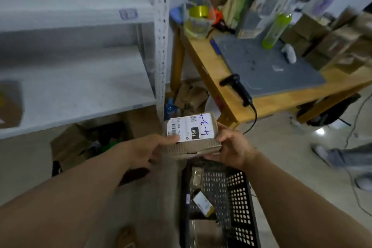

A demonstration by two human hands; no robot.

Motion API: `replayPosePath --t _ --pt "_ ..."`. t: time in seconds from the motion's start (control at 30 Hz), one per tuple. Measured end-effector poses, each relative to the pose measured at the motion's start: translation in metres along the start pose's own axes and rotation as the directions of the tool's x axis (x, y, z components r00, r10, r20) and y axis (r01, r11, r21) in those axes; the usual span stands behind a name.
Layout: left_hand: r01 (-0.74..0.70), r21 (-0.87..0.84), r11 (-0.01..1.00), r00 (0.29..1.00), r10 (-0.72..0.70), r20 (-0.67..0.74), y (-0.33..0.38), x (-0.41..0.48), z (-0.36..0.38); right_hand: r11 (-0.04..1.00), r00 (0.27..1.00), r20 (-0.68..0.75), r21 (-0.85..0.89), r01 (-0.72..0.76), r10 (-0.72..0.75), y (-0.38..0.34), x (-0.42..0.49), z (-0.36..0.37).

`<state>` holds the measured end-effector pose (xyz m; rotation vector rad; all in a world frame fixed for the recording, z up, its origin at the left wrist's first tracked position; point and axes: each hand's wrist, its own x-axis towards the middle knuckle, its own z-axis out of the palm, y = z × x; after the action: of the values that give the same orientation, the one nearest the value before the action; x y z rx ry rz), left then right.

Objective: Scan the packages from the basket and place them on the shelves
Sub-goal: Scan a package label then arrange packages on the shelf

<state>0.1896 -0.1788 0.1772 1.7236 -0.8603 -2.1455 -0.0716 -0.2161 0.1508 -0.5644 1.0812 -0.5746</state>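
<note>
Package (193,135): small corrugated cardboard box, held in mid-air by both hands, label side up, just above the far end of the basket (241,207) and in front of the foot of the shelf upright. White label carries a barcode, a black "15H" patch and a handwritten blue mark. Left hand (149,149): grips the box's left end, thumb pressed on the label edge, fingers underneath and out of sight. Right hand (231,147): curled round the right end, thumb on the upper edge, fingers under the box. Basket: black, perforated walls, on the floor between the forearms; holds a small white-and-yellow packet (203,203) and other wrapped items too blurred to identify. Shelves (90,86): white metal, to the left; one brown parcel (10,104) at the far left edge of the middle shelf. Cardboard boxes (68,143) sit on the floor beneath the lowest shelf. Table (277,104): wooden, to the right of the shelves, with a grey mat (271,66). Black handheld scanner (237,88) lies at the mat's near corner, cable hanging over the table edge. Green bottle (276,30) stands on the mat; yellow tape roll (198,11) at the far corner.
</note>
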Motion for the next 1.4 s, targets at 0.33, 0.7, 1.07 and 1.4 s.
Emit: replayPosePath --t 0.33,0.7,1.07,1.4 --pt "-0.228 0.054 0.972 0.956 0.234 -0.179 0.051 -0.092 -0.097 0.859 1.000 0.019 -0.512 0.008 0.002 -0.074 0.002 0.139" --pt "-0.205 0.302 0.931 0.974 0.225 -0.029 0.056 -0.121 -0.169 0.844 0.954 0.287 -0.529 0.085 0.084 -0.083 0.032 0.250" --pt "-0.286 0.235 0.929 0.956 0.293 0.005 0.110 -0.104 -0.154 0.944 0.989 0.133 -0.331 -0.020 0.068 -0.122 0.041 0.211" --pt "-0.234 0.302 0.924 0.941 0.293 -0.167 0.190 -0.026 -0.085 0.971 0.999 -0.028 -0.232 -0.051 0.046 -0.176 0.078 0.115"
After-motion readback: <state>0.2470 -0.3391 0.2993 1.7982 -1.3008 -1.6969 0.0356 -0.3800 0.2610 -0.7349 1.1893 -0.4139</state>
